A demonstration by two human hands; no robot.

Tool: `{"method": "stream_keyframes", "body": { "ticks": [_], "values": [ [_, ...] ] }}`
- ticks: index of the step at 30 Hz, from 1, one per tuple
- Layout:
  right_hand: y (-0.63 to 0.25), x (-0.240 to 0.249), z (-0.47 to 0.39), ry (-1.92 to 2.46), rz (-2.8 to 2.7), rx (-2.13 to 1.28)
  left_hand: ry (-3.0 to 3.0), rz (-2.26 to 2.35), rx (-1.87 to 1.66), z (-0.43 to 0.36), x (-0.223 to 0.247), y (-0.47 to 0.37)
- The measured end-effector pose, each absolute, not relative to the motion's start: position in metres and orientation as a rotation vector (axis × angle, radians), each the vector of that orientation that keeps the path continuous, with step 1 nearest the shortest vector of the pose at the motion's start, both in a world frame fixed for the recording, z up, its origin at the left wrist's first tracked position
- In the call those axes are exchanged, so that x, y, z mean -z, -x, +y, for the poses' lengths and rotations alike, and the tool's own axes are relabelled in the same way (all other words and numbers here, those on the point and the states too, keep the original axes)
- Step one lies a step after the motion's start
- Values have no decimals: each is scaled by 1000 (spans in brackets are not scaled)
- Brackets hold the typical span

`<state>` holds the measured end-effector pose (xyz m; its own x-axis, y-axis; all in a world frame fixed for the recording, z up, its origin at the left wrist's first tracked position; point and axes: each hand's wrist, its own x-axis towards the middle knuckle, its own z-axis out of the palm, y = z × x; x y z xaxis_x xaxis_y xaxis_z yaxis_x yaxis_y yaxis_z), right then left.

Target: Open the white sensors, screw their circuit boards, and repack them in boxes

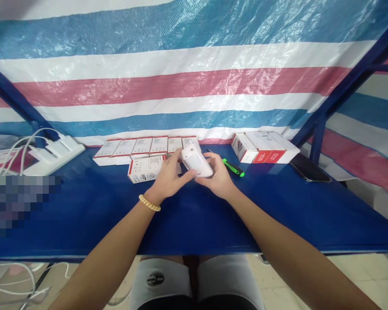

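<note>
A small white device with rounded corners is held tilted above the blue table, between both my hands. My left hand closes on its left side, the thumb along its lower edge; a pale yellow coiled band circles that wrist. On the opposite side, the fingers of my right hand wrap the device's right end. A white and red printed box lies just behind my left hand, which covers part of it. To the right of my right hand is a green and black screwdriver, its tip partly hidden.
Several white and red boxes line the back of the blue table. More boxes stand at the back right, beside a black phone. A white power strip with plugs and cables lies at left. Blue metal posts frame the table.
</note>
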<state>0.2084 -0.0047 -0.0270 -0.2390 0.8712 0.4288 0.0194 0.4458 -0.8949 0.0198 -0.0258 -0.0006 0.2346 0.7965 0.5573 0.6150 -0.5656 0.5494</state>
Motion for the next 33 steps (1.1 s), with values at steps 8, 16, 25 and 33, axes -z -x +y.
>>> {"method": "stream_keyframes", "body": {
  "ticks": [8, 16, 25, 33],
  "values": [
    [-200, 31, -18, 730, -1957, -561, -2137, 1264, -1318, -33, 12, -38],
    [-221, 9, -11, 616, -2157, -793, -2390, 1273, -1143, -28, 6, -24],
    [-230, 10, -3, 863, -1797, -978, -2648, 1295, -1011, -23, 6, -15],
    [-236, 10, 8, 883, -1691, -1088, -2559, 1372, -929, -24, 5, -16]
  ]
}}
